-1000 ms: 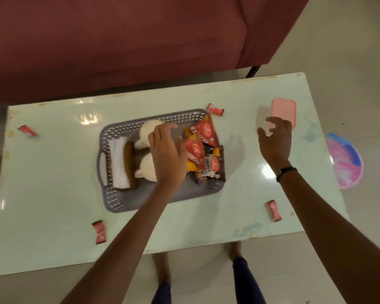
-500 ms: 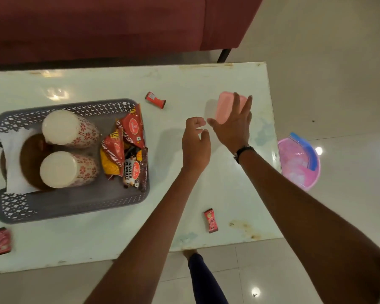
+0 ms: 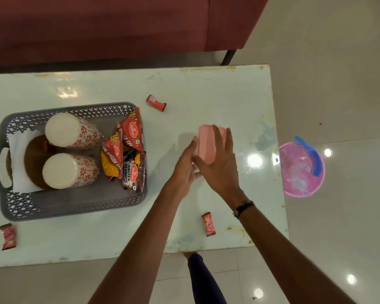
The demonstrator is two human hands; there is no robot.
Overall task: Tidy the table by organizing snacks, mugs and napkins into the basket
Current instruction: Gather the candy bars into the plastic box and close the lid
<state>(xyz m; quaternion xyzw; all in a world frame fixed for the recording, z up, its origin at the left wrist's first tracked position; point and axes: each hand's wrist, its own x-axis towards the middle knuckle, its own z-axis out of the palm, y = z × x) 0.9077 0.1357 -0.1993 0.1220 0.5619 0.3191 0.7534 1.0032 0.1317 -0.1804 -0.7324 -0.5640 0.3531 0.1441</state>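
Note:
A pink plastic box [image 3: 206, 143] is held tilted just above the table [image 3: 206, 88], right of the basket. My right hand [image 3: 222, 170] grips it, fingers spread over its top and thumb at its near edge. My left hand [image 3: 184, 167] touches the box's left edge with straight fingers. The grey basket [image 3: 75, 212] holds two floral mugs [image 3: 72, 130] [image 3: 68, 171] lying on their sides, white napkins [image 3: 17, 139] and several snack packets [image 3: 131, 132]. Three small red wrapped sweets lie loose on the table [image 3: 156, 103] [image 3: 208, 224] [image 3: 8, 236].
A dark red sofa [image 3: 97, 25] stands behind the table. On the floor to the right sits a pink bin [image 3: 301, 170] with a plastic liner. The table's right edge is close to my right wrist.
My left hand left the basket and came right to the pink box. My right hand closed over the box and drew it nearer and leftward. The view swung right.

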